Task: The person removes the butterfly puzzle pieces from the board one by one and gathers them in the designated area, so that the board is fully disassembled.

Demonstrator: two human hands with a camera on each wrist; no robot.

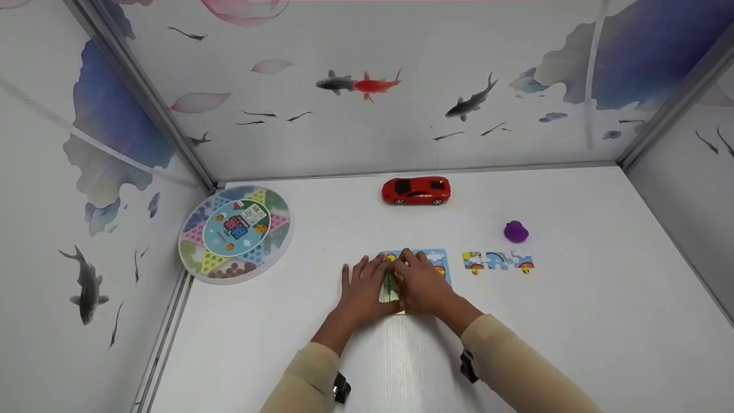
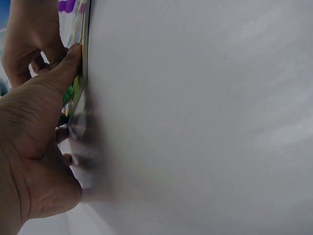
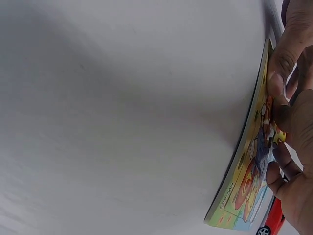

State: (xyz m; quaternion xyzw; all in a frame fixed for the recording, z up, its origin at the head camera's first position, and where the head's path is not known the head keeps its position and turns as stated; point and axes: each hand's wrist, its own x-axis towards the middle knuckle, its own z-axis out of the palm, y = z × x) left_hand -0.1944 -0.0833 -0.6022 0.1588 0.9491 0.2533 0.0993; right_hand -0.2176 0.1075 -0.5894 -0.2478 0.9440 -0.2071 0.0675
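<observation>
A colourful jigsaw puzzle board [image 1: 442, 261] lies flat on the white table under both hands, which cover much of its picture. My left hand [image 1: 366, 289] rests across the board's left side with fingers spread, its thumb [image 2: 68, 66] on the near edge. Over the middle of the board, my right hand [image 1: 425, 284] has its fingers bent down and pinches a small yellow puzzle piece [image 3: 279, 136] between thumb and fingers, close over the picture. Just right of the board, several loose puzzle pieces [image 1: 496, 260] lie in a row.
A red toy car [image 1: 417, 191] stands behind the board, near the back wall. To the right sits a small purple toy [image 1: 516, 232]. A round Chinese checkers box [image 1: 195, 252] lies at the back left against the side wall. Printed panels enclose the table [image 1: 602, 321].
</observation>
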